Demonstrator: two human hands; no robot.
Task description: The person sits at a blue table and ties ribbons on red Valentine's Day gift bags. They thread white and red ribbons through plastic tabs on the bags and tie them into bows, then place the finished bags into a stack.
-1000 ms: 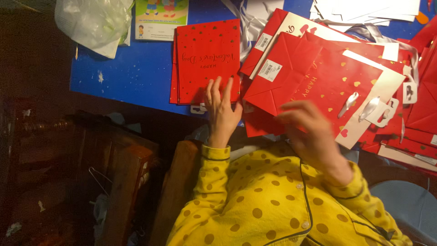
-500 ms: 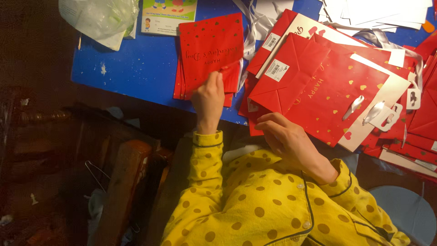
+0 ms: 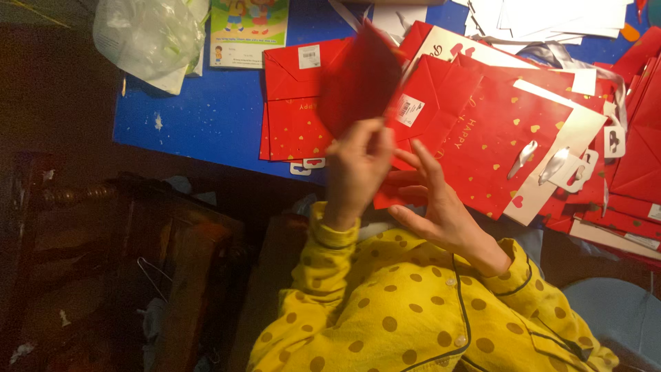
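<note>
Red paper bag [image 3: 358,83], folded flat, lifted off the blue table [image 3: 206,117] and tilted up on edge, blurred. It stands over the near stack of flat red bags [image 3: 292,103], between that stack and the big spread of bags to the right.

Left hand [image 3: 354,169]: fingers curled shut on the lifted bag's lower edge, pinching it. Right hand [image 3: 441,207]: open, fingers spread, palm turned up, fingertips touching the underside of the large red bag with gold hearts [image 3: 502,138]; it grips nothing that I can see.

Judgement on doing this well: hold the bag by its edge, not the face, so the paper does not crease; keep the open hand steadying the pile so it does not slide off the table edge; lift one bag at a time, since the flat ones cling together.

Count: one bag in the air; near stack at least two, exact number cannot be told; right pile many, overlapping, too layered to count. White ribbon handles [image 3: 544,162] visible on the hearts bag: two. One clear plastic bag [image 3: 148,34], one picture booklet [image 3: 248,27], a heap of white sheets [image 3: 551,17].
</note>
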